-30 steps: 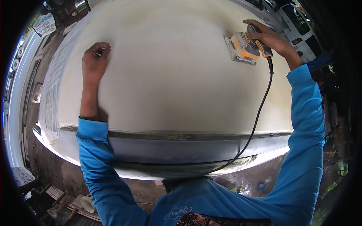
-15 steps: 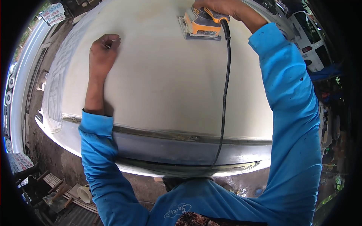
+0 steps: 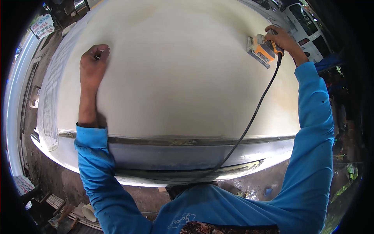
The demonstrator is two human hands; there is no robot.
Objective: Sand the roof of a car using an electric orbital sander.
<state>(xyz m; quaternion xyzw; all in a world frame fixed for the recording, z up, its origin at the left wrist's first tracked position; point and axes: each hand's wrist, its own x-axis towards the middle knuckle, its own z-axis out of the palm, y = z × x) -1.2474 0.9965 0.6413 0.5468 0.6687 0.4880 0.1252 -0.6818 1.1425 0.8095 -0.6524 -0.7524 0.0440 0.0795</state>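
My right hand (image 3: 282,39) grips an orange and black electric sheet sander (image 3: 263,50), whose pad sits toward the far right of a large cream-coloured vehicle panel (image 3: 175,85). A black power cord (image 3: 255,111) runs from the sander across the panel to my body. At the left, my left hand (image 3: 92,67) rests on the panel with its fingers curled in. What they hold, if anything, is hidden. Light dust dulls the sander's body.
Translucent masking film (image 3: 50,93) covers the panel's left edge. A dark trim groove (image 3: 187,141) crosses its near side. Beyond to the right stands a white vehicle (image 3: 304,23). Wooden slats (image 3: 68,210) and a pale bucket (image 3: 89,212) lie at lower left.
My right hand has carried the sander rightward and nearer, turning it, and the cord now slants across the panel. My left hand sits slightly further left and lower in view, still curled.
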